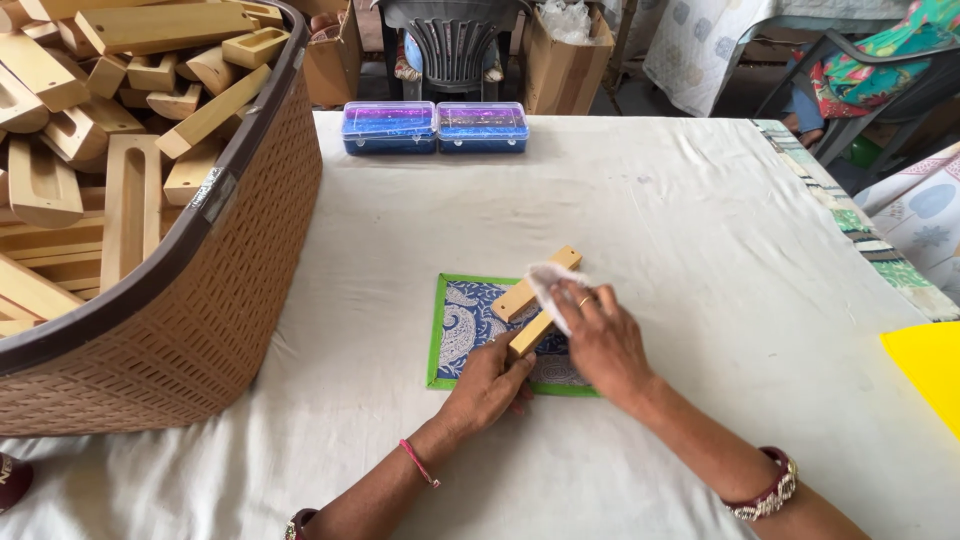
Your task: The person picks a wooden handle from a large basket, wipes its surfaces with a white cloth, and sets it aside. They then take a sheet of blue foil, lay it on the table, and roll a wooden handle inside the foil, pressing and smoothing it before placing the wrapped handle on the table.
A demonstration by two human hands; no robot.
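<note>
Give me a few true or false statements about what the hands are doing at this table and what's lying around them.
1. The left hand holds the near end of a wooden piece. True.
2. The right hand presses a white cloth on the wood. True.
3. The wood lies on bare table. False: it lies over a blue patterned mat with a green border.
4. The brown basket is empty. False: it is full of wooden pieces.
5. Two blue plastic boxes sit at the far edge. True.
</note>
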